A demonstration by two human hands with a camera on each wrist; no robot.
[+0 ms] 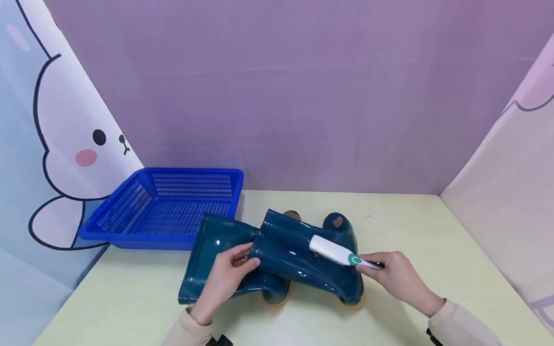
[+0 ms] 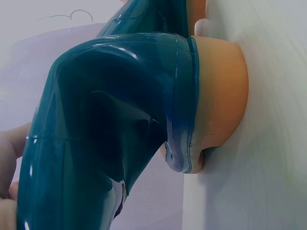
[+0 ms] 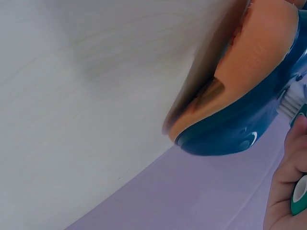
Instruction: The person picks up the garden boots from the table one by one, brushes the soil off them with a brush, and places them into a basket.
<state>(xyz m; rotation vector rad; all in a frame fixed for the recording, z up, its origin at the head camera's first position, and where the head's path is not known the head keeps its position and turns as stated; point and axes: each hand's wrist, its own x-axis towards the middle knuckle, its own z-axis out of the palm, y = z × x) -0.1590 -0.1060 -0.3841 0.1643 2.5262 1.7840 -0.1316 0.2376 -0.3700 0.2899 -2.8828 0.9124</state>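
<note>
Two glossy dark teal rain boots with orange soles lie on their sides. The right boot (image 1: 298, 266) overlaps the left boot (image 1: 216, 240). My left hand (image 1: 225, 276) grips the right boot at its shaft opening, thumb on the near side. In my right hand (image 1: 396, 276) is the handle of a white and green scrub brush (image 1: 331, 250), its white back turned up over that boot's shaft near the foot. The right wrist view shows the brush's bristles (image 3: 291, 101) against the teal surface above the orange sole (image 3: 259, 52). Another sole (image 2: 220, 91) fills the left wrist view.
A blue plastic basket (image 1: 173, 240) with slotted walls stands at the back left, close behind the left boot. The pale tabletop (image 1: 411, 226) ends at a purple backdrop (image 1: 303, 96). Printed cloths hang along both sides.
</note>
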